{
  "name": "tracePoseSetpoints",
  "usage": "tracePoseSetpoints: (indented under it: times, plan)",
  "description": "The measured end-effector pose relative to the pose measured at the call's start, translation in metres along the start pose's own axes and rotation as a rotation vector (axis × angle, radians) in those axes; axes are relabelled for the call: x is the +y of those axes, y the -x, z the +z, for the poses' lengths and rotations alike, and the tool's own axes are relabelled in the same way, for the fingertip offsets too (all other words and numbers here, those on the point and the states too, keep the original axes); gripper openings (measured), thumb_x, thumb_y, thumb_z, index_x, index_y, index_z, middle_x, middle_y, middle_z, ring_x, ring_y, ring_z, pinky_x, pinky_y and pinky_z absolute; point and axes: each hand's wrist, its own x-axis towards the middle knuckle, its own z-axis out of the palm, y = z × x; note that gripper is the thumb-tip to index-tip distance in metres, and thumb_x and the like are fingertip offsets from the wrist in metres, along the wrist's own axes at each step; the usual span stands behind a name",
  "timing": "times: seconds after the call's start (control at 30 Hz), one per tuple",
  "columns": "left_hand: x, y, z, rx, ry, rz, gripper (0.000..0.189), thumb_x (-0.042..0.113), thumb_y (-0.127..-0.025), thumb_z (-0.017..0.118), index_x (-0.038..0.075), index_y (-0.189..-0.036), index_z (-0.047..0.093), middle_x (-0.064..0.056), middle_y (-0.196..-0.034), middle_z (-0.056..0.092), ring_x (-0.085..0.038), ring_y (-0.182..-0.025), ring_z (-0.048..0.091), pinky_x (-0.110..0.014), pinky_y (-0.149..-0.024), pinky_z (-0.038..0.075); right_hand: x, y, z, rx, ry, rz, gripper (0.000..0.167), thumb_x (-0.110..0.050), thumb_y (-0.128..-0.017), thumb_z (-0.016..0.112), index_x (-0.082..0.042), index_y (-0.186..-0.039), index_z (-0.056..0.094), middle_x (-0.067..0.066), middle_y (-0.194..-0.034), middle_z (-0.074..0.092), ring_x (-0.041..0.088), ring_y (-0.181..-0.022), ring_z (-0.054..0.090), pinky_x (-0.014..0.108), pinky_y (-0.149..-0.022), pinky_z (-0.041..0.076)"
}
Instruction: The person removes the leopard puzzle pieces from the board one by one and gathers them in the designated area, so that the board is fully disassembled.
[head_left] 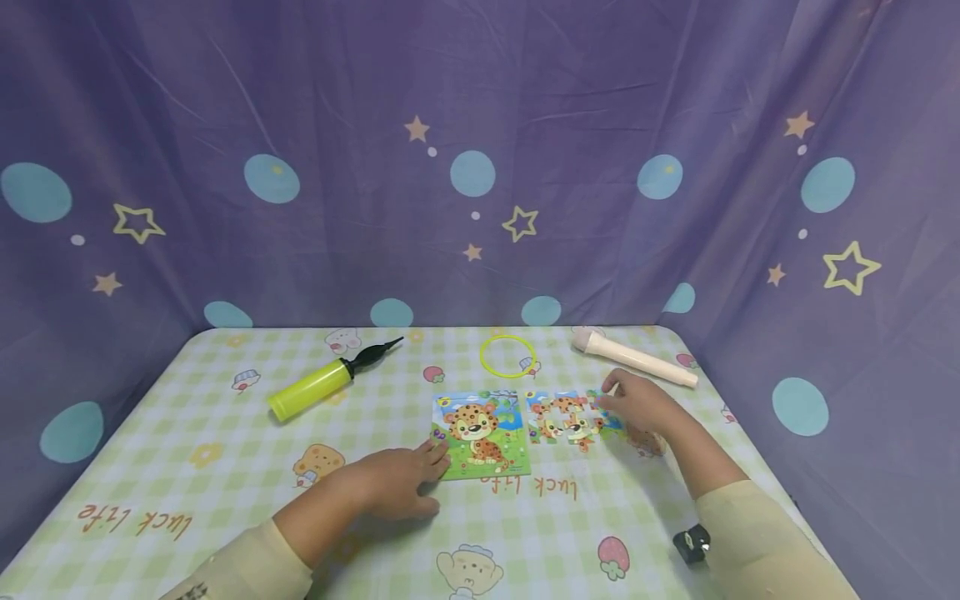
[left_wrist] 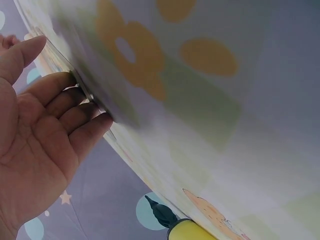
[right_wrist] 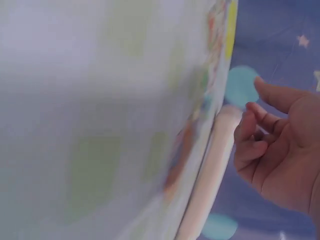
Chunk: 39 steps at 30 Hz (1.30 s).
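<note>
A square picture board [head_left: 491, 458] with a cartoon leopard cub lies on the table. Fingers of my left hand [head_left: 397, 483] rest at its left edge; the left wrist view shows those fingers [left_wrist: 90, 132] extended and the thumb apart. Right of the board, jigsaw pieces [head_left: 576, 429] of a matching leopard picture lie together with gaps among them. Over their right side is my right hand [head_left: 637, 404]. Seen from the right wrist, its fingers [right_wrist: 245, 125] are loosely bent, and a gap separates thumb and index finger with nothing visible between them.
A yellow-green hand pump [head_left: 311, 390] with a black nozzle lies at the left. Behind the puzzle is a yellow ring [head_left: 482, 360]. A pale pink toy microphone [head_left: 641, 360] sits at the back right. Purple curtain [head_left: 337, 100] surrounds the checked tablecloth [head_left: 225, 467].
</note>
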Motion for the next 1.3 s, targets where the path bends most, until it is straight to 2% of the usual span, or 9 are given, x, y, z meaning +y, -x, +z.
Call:
tracePoseSetpoints:
  times: [0.13, 0.3, 0.5, 0.73, 0.9, 1.03, 1.1, 1.2, 1.3]
  plan:
    - [0.0, 0.001, 0.0, 0.001, 0.005, -0.001, 0.07, 0.045, -0.093, 0.06, 0.012, -0.151, 0.039, -0.006, -0.162, 0.026, -0.029, -0.149, 0.026, -0.045, -0.117, 0.031, -0.029, -0.008, 0.004, -0.015, -0.066, -0.087, 0.037, -0.042, -0.096, 0.061, -0.011, -0.116, 0.058, 0.011, -0.091, 0.061, 0.026, -0.073, 0.058, 0.036, -0.061, 0.049]
    - [0.0, 0.002, 0.0, 0.003, 0.004, 0.006, 0.07, 0.045, -0.093, 0.059, 0.012, -0.152, 0.038, -0.007, -0.163, 0.025, -0.029, -0.149, 0.025, -0.045, -0.117, 0.031, -0.068, -0.017, 0.019, -0.136, -0.111, -0.172, 0.038, -0.035, -0.095, 0.065, -0.01, -0.122, 0.057, 0.007, -0.097, 0.06, 0.032, -0.077, 0.063, 0.04, -0.062, 0.052]
    - [-0.001, 0.001, 0.002, -0.001, 0.003, 0.004, 0.071, 0.046, -0.093, 0.059, 0.014, -0.152, 0.038, -0.005, -0.163, 0.024, -0.028, -0.149, 0.025, -0.045, -0.117, 0.031, -0.109, -0.024, 0.047, -0.225, -0.057, -0.288, 0.042, -0.029, -0.094, 0.068, -0.009, -0.129, 0.057, 0.006, -0.108, 0.059, 0.023, -0.082, 0.065, 0.036, -0.069, 0.054]
    - [-0.001, 0.001, 0.002, -0.002, -0.006, 0.013, 0.07, 0.045, -0.094, 0.059, 0.014, -0.152, 0.038, -0.004, -0.163, 0.024, -0.027, -0.149, 0.026, -0.043, -0.115, 0.034, -0.149, -0.023, 0.084, -0.272, 0.075, -0.393, 0.044, -0.03, -0.09, 0.073, -0.011, -0.128, 0.06, 0.006, -0.115, 0.061, 0.015, -0.1, 0.059, 0.034, -0.085, 0.051]
    - [-0.001, 0.002, 0.003, 0.003, -0.015, 0.019, 0.069, 0.045, -0.094, 0.058, 0.014, -0.152, 0.038, -0.004, -0.163, 0.024, -0.027, -0.148, 0.027, -0.043, -0.115, 0.035, -0.162, -0.021, 0.105, -0.29, 0.156, -0.421, 0.047, -0.034, -0.086, 0.077, -0.014, -0.126, 0.062, 0.0, -0.116, 0.061, 0.013, -0.106, 0.058, 0.03, -0.091, 0.051]
    - [-0.003, 0.002, 0.004, 0.006, 0.0, 0.03, 0.07, 0.046, -0.094, 0.058, 0.014, -0.153, 0.036, -0.004, -0.164, 0.022, -0.028, -0.149, 0.025, -0.044, -0.115, 0.034, -0.164, -0.021, 0.115, -0.274, 0.212, -0.42, 0.045, -0.039, -0.083, 0.078, -0.017, -0.119, 0.064, -0.005, -0.113, 0.059, 0.009, -0.104, 0.057, 0.029, -0.091, 0.05]
    - [-0.005, 0.003, 0.005, 0.005, 0.022, 0.035, 0.07, 0.047, -0.095, 0.058, 0.015, -0.153, 0.035, -0.003, -0.164, 0.02, -0.027, -0.149, 0.025, -0.045, -0.115, 0.034, -0.164, -0.021, 0.118, -0.261, 0.233, -0.408, 0.044, -0.041, -0.082, 0.078, -0.019, -0.118, 0.064, -0.004, -0.115, 0.058, 0.011, -0.105, 0.058, 0.03, -0.091, 0.051]
    - [-0.01, 0.004, 0.005, 0.011, 0.067, 0.029, 0.07, 0.047, -0.095, 0.058, 0.018, -0.154, 0.034, -0.001, -0.165, 0.016, -0.027, -0.147, 0.029, -0.045, -0.115, 0.033, -0.163, -0.021, 0.122, -0.255, 0.228, -0.385, 0.044, -0.042, -0.082, 0.078, -0.02, -0.117, 0.063, 0.002, -0.129, 0.055, 0.017, -0.115, 0.058, 0.033, -0.095, 0.051]
    - [-0.014, 0.006, 0.002, 0.03, 0.116, 0.005, 0.073, 0.049, -0.095, 0.058, 0.019, -0.155, 0.03, -0.002, -0.165, 0.014, -0.028, -0.146, 0.032, -0.047, -0.116, 0.031, -0.163, -0.021, 0.124, -0.26, 0.218, -0.385, 0.043, -0.04, -0.083, 0.077, -0.021, -0.118, 0.06, 0.002, -0.13, 0.054, 0.018, -0.115, 0.058, 0.035, -0.095, 0.051]
